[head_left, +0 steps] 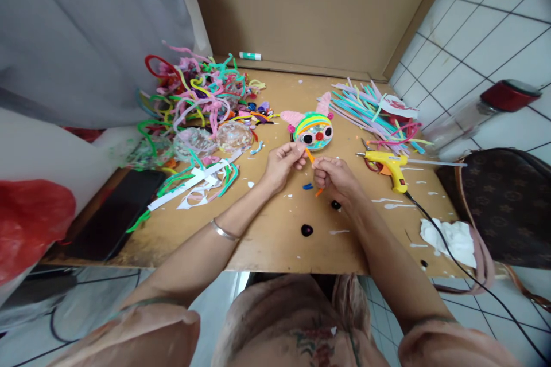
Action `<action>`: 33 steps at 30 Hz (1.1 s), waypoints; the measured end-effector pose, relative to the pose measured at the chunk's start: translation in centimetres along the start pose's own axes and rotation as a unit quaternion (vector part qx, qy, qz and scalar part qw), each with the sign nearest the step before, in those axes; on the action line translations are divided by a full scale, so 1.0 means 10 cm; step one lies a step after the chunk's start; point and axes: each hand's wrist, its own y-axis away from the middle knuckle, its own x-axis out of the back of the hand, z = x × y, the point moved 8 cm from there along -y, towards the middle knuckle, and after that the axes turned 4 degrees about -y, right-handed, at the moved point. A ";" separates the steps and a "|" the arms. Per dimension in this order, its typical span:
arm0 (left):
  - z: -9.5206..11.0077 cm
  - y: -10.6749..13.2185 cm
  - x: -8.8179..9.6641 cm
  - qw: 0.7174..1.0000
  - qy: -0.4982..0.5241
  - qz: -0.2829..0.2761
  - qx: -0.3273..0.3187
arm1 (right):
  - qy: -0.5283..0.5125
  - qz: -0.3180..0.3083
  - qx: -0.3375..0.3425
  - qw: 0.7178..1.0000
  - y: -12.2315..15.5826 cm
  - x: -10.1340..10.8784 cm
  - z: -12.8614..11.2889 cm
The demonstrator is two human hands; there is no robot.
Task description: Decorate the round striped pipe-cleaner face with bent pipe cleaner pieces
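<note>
Between my two hands runs a short orange pipe cleaner [310,156]. My left hand [284,163] pinches its upper end, and my right hand [334,176] is closed on the lower part, with a tail poking out below. Just beyond my fingers sits a round, striped craft animal face [317,131] with pink ears, dark round eyes and a red nose. A small blue twisted piece [307,186] lies below my hands. Two black pompoms, one nearer my right wrist [336,205] and one closer to the table edge [306,230], rest on the wood.
A tangled heap of pipe cleaners [202,92] and clear plastic balls [235,136] fills the left. Paper scraps [202,180] and a black phone [116,215] lie nearer. At right are straight pipe cleaners [370,109], a yellow glue gun [385,163] with its cord, tissue [450,239] and a brown bag [508,206].
</note>
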 end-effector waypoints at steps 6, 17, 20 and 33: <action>0.00 0.04 -0.04 0.999 -0.048 -0.003 -0.006 | 0.005 -0.011 -0.003 1.000 0.02 -0.05 -0.01; 0.14 0.02 0.07 0.996 -0.032 0.071 -0.039 | 0.012 -0.016 0.048 0.999 0.03 -0.05 -0.06; 0.12 0.06 0.00 0.997 -0.057 0.046 -0.038 | 0.090 0.039 0.154 0.983 0.07 0.03 -0.22; 0.01 0.07 -0.04 0.999 -0.003 0.031 0.029 | 0.452 0.103 0.477 0.747 0.48 -0.23 -0.55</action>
